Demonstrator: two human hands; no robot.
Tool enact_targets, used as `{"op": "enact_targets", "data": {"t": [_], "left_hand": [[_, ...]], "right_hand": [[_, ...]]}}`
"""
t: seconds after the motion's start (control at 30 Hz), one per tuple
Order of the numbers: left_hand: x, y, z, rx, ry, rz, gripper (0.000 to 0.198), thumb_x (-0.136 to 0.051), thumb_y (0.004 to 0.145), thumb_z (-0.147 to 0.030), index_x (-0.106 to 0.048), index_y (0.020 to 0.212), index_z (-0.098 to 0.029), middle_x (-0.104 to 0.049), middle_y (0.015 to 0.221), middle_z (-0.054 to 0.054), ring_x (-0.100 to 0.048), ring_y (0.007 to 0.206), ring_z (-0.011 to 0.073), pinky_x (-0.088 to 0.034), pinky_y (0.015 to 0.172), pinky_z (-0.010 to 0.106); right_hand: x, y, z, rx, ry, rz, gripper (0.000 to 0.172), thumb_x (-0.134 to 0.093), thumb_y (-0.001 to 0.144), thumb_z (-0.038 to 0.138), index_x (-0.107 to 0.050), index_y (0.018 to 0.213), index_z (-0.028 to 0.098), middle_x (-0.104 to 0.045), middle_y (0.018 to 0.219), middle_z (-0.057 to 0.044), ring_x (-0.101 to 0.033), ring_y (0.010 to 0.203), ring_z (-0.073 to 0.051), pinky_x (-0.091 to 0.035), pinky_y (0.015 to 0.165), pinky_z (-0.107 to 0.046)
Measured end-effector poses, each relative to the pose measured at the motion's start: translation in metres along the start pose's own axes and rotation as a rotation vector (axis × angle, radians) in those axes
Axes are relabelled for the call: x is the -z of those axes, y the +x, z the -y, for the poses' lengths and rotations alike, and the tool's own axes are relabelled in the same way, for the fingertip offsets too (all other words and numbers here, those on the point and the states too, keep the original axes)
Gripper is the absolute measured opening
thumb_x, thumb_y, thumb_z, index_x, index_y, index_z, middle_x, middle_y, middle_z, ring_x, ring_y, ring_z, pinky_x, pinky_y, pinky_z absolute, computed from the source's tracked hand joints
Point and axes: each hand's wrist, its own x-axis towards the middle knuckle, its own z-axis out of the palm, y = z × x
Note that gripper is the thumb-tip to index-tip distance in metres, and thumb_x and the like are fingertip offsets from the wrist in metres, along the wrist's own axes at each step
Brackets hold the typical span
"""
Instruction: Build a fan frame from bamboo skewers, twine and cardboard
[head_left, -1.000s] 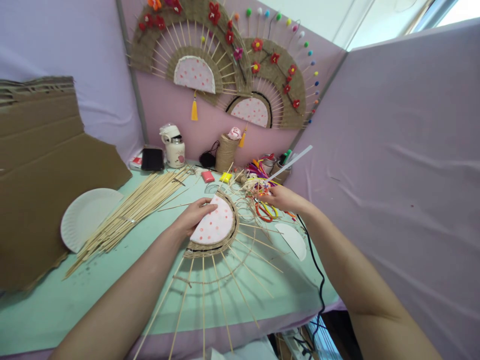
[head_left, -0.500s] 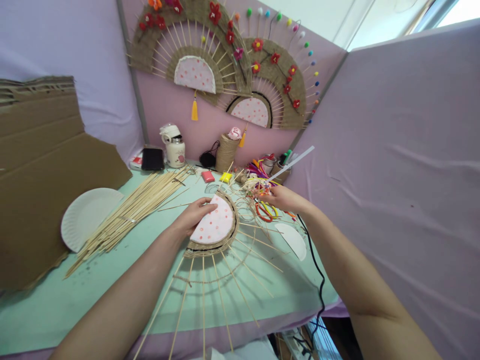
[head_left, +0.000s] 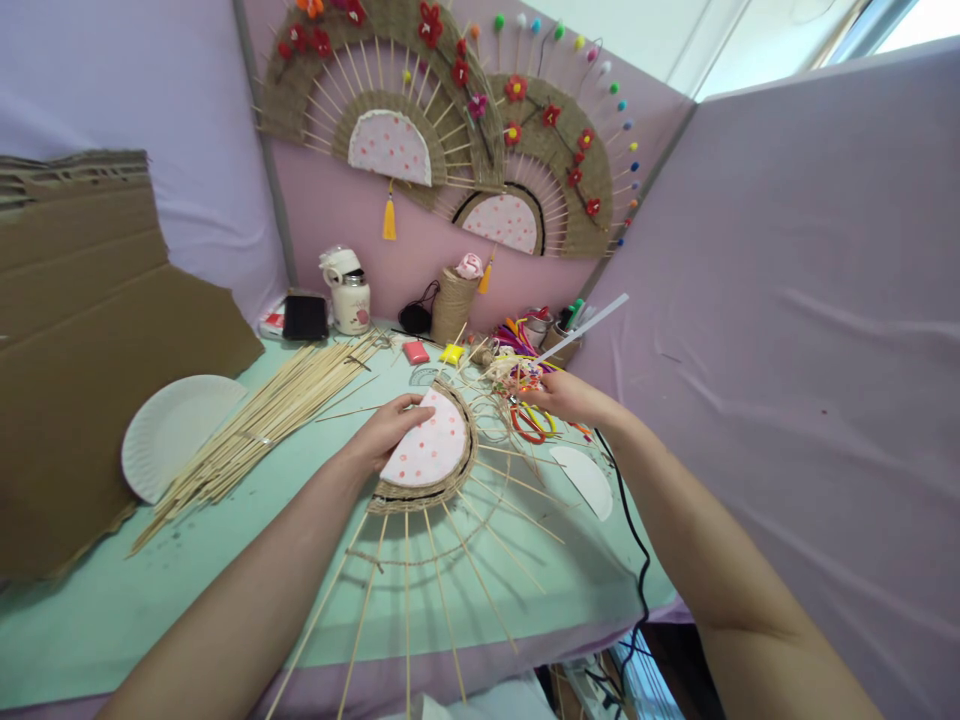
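From the centre of our view, the woven half-round fan point(head_left: 431, 452) sits at seven o'clock. Our left hand point(head_left: 381, 435) pinches its straight edge, thumb over the spotted panel. At four o'clock our right hand point(head_left: 571, 397) curls beside a pale stick point(head_left: 589, 325); we cannot tell what it grips, if anything. We judge the fan light, firm at its core, fragile along its thin spokes point(head_left: 407, 590): best held by the panel. We can read no lettering.
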Motion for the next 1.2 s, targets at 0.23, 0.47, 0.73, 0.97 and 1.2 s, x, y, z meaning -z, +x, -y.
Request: {"op": "enact_targets", "data": {"t": [0.23, 0.47, 0.73, 0.97, 1.2], "left_hand": [[-0.002, -0.003, -0.003, 0.004, 0.002, -0.001, 0.025, -0.070, 0.075, -0.020, -0.058, 0.097, -0.017, -0.070, 0.065, 0.002, -0.064, 0.050, 0.0152, -0.052, 0.046, 0.024], [0.000, -0.002, -0.003, -0.010, -0.012, -0.004, 0.025, -0.069, 0.075, -0.019, -0.058, 0.098, -0.016, -0.070, 0.066, 0.002, -0.065, 0.052, 0.0157, -0.054, 0.048, 0.026], [0.005, 0.004, -0.001, -0.040, -0.084, -0.042, 0.024, -0.070, 0.074, -0.017, -0.059, 0.095, -0.015, -0.070, 0.069, 0.002, -0.066, 0.052, 0.0156, -0.055, 0.048, 0.026], [0.010, 0.007, -0.006, -0.064, -0.172, -0.097, 0.009, -0.063, 0.080, -0.014, -0.058, 0.087, -0.015, -0.068, 0.064, 0.000, -0.064, 0.049, 0.0134, -0.054, 0.047, 0.024], [0.004, 0.004, -0.007, -0.031, -0.197, -0.044, 0.009, -0.062, 0.080, -0.011, -0.060, 0.089, -0.014, -0.070, 0.066, 0.002, -0.065, 0.049, 0.0132, -0.053, 0.047, 0.022]], "right_hand": [[-0.004, 0.004, -0.005, -0.020, -0.060, -0.010, 0.054, -0.042, 0.081, 0.070, -0.044, 0.060, 0.020, -0.037, 0.058, 0.002, -0.032, 0.054, -0.011, -0.027, 0.052, -0.026], [-0.003, -0.009, -0.019, -0.071, -0.061, -0.076, 0.049, -0.049, 0.079, 0.064, -0.054, 0.064, 0.018, -0.048, 0.057, 0.000, -0.039, 0.054, -0.012, -0.030, 0.053, -0.025], [-0.014, -0.064, -0.085, -0.243, 0.129, -0.341, 0.043, -0.052, 0.079, 0.052, -0.067, 0.087, 0.013, -0.065, 0.071, -0.006, -0.055, 0.066, -0.019, -0.040, 0.059, -0.026], [-0.078, -0.095, -0.131, -0.370, 0.015, -0.118, 0.037, -0.047, 0.082, 0.039, -0.065, 0.102, 0.013, -0.068, 0.081, -0.009, -0.061, 0.074, -0.022, -0.044, 0.063, -0.029], [-0.065, -0.093, -0.111, -0.407, -0.145, -0.177, 0.055, -0.057, 0.083, 0.041, -0.055, 0.131, 0.016, -0.060, 0.123, -0.021, -0.055, 0.115, -0.034, -0.043, 0.094, -0.042]]}}
